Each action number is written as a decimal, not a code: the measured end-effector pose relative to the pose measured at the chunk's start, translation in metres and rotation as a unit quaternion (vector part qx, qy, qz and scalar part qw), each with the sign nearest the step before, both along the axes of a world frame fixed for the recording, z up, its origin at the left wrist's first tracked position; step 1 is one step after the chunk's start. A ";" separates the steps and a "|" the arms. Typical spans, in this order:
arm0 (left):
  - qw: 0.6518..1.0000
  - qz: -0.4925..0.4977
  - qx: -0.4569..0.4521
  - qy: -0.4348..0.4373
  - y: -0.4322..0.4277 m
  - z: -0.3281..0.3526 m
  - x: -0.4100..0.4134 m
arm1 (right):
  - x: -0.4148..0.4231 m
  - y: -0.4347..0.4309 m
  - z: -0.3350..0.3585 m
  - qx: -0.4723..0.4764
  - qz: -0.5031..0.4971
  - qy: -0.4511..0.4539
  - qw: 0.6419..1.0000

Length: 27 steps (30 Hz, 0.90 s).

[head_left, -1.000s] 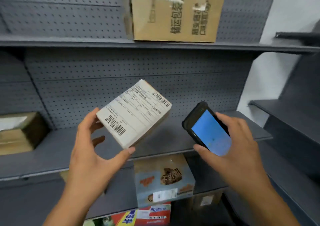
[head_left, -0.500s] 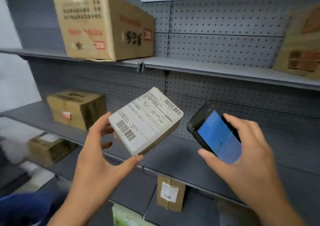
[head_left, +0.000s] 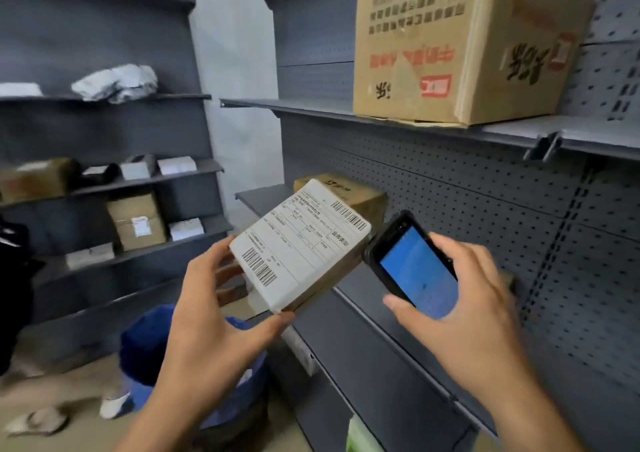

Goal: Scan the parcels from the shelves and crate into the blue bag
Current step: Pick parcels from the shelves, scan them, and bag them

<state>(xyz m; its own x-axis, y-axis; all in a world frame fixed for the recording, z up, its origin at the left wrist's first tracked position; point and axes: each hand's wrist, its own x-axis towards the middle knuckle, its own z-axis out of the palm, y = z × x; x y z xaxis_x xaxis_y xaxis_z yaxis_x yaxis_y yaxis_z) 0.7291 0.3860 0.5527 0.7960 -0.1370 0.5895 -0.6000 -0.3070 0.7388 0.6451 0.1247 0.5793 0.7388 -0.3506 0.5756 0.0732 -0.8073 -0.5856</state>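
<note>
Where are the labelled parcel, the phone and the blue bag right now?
labelled parcel [head_left: 301, 244], head view, the middle of its white shipping label.
phone [head_left: 417, 271], head view, the centre of its blue screen.
blue bag [head_left: 145, 344], head view, the left side of its fabric wall, on the floor.

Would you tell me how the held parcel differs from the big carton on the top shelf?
The parcel is small and tilted in the left hand, its face a white barcode label; the carton is large, rests on the shelf, brown with print. Both are boxes.
</note>
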 end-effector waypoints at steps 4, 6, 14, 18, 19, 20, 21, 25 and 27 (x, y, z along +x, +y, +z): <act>0.998 0.060 0.006 0.011 0.011 -0.020 0.024 | 0.051 0.005 -0.014 -0.012 0.051 -0.015 0.998; 0.996 0.082 0.014 0.021 0.014 -0.035 0.034 | 0.070 0.008 -0.025 -0.008 0.074 -0.011 0.997; 0.988 0.148 -0.001 0.053 0.035 -0.064 0.069 | 0.147 0.028 -0.060 0.008 0.157 0.040 0.987; 0.979 0.190 0.002 0.079 0.073 -0.082 0.101 | 0.189 0.056 -0.077 0.027 0.175 0.049 0.983; 0.976 0.199 -0.001 0.084 0.083 -0.088 0.111 | 0.199 0.065 -0.081 0.028 0.175 0.053 0.983; 0.975 0.205 -0.004 0.088 0.093 -0.095 0.122 | 0.210 0.074 -0.086 0.028 0.173 0.057 0.983; 0.974 0.208 -0.005 0.093 0.103 -0.101 0.133 | 0.221 0.083 -0.090 0.029 0.170 0.063 0.983; 0.972 0.200 -0.007 0.126 0.145 -0.132 0.181 | 0.263 0.123 -0.111 0.023 0.150 0.095 0.984; 0.970 0.192 0.001 0.150 0.168 -0.149 0.208 | 0.284 0.145 -0.122 0.018 0.136 0.108 0.985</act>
<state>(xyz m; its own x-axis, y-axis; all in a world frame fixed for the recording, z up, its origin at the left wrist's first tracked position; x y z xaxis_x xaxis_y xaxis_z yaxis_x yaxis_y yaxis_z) 0.9368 0.5538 0.4037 0.9245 0.2027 0.3227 -0.1986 -0.4664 0.8620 0.9292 0.2697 0.4574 0.9123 -0.1395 0.3849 0.1541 -0.7541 -0.6385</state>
